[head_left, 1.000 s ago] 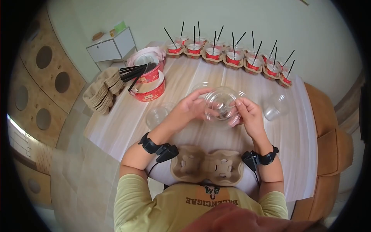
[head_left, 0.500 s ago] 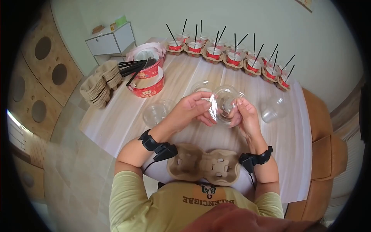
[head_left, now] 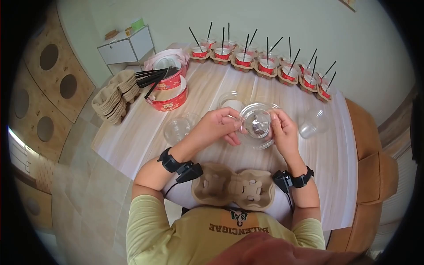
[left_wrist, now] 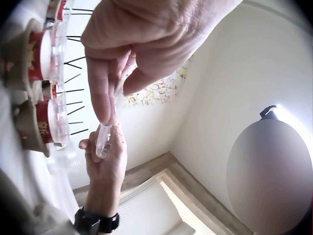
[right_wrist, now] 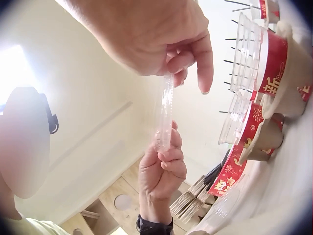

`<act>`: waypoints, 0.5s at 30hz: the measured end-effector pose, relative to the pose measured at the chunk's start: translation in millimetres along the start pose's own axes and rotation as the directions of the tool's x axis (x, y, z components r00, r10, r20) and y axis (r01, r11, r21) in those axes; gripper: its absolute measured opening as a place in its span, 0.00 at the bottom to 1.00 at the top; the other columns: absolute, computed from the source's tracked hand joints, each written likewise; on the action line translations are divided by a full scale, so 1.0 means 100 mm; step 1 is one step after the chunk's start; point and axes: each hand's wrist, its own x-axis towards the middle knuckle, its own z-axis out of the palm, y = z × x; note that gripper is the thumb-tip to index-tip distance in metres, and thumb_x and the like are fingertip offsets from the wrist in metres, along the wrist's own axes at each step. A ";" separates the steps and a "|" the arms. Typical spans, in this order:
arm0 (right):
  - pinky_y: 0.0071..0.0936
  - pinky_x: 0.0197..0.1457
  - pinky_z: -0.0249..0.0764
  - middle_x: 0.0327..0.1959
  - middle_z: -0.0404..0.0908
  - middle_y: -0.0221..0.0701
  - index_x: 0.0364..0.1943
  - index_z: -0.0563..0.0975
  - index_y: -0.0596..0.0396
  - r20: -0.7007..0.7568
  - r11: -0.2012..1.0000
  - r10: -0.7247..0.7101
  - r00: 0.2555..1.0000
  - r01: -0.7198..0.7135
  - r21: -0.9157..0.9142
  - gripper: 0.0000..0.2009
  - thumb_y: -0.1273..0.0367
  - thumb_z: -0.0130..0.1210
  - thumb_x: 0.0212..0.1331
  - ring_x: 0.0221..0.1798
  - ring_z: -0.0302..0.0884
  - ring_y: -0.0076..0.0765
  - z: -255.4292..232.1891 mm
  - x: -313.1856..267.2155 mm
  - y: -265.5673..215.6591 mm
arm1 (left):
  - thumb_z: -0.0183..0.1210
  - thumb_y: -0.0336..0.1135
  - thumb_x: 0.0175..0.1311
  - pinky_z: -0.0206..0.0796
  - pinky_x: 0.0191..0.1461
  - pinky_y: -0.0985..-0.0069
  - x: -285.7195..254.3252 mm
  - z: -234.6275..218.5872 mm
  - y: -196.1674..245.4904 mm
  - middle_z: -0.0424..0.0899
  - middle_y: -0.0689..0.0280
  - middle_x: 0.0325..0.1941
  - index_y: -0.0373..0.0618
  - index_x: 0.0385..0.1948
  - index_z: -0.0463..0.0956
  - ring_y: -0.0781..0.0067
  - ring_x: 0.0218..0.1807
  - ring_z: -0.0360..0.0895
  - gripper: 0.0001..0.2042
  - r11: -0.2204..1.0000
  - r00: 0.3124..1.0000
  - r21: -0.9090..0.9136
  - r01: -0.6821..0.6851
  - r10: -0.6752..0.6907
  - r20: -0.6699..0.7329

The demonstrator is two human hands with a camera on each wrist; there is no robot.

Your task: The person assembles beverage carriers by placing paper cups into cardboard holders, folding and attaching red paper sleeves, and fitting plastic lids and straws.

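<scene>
Clear plastic forms the round lid (head_left: 258, 123) gripped at its rim by the left hand (head_left: 221, 126), finger and thumb pinching it, and by the right hand (head_left: 285, 133) at the opposite side. The lid is held above the tabletop (head_left: 221, 155), between the 2 hands. Just to the right of the right hand, a clear cup (head_left: 313, 124) lies tilted; left of the left hand sits clear plastic ware (head_left: 178, 129). Nearer the body than either hand rests a cardboard carrier (head_left: 253, 191). Well beyond the hands, red-banded cups (head_left: 243, 60) with black straws stand in cardboard holders (head_left: 265, 71). Farther left are red bowls (head_left: 170, 104) and stacked carriers (head_left: 109, 104).
</scene>
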 end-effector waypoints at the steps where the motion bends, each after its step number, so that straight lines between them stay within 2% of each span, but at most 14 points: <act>1: 0.14 0.16 0.58 0.12 0.67 0.22 0.36 0.73 0.58 -0.002 1.000 0.002 1.000 -0.002 0.001 0.09 0.68 0.43 0.61 0.13 0.62 0.14 0.01 -0.01 -0.02 | 0.49 0.31 0.60 0.72 0.30 0.81 0.00 0.01 -0.01 0.79 0.58 0.32 0.37 0.41 0.66 0.73 0.27 0.78 0.10 1.000 1.000 0.024 0.005 -0.006 0.003; 6: 0.16 0.18 0.59 0.13 0.67 0.25 0.37 0.73 0.58 -0.044 0.985 -0.083 0.996 0.075 -0.155 0.08 0.69 0.45 0.60 0.15 0.63 0.16 -0.01 -0.03 -0.09 | 0.50 0.31 0.60 0.71 0.30 0.82 0.00 0.06 0.00 0.79 0.58 0.33 0.37 0.38 0.68 0.74 0.26 0.77 0.09 0.999 1.000 0.043 0.022 -0.021 -0.019; 13: 0.19 0.20 0.61 0.13 0.69 0.28 0.39 0.73 0.57 -0.062 0.978 -0.113 0.992 0.100 -0.185 0.09 0.70 0.46 0.59 0.15 0.65 0.20 0.00 -0.01 -0.01 | 0.52 0.31 0.59 0.71 0.27 0.82 0.02 0.03 -0.04 0.79 0.59 0.28 0.37 0.34 0.70 0.75 0.23 0.77 0.07 0.998 0.999 0.055 0.023 -0.021 -0.036; 15: 0.20 0.24 0.64 0.19 0.73 0.32 0.43 0.72 0.56 -0.017 0.960 -0.110 0.994 0.102 -0.260 0.11 0.70 0.47 0.57 0.18 0.68 0.25 -0.01 -0.01 -0.05 | 0.52 0.31 0.59 0.71 0.27 0.82 0.03 0.03 -0.04 0.79 0.60 0.28 0.37 0.33 0.70 0.75 0.23 0.76 0.07 0.998 0.999 0.050 0.033 -0.031 -0.041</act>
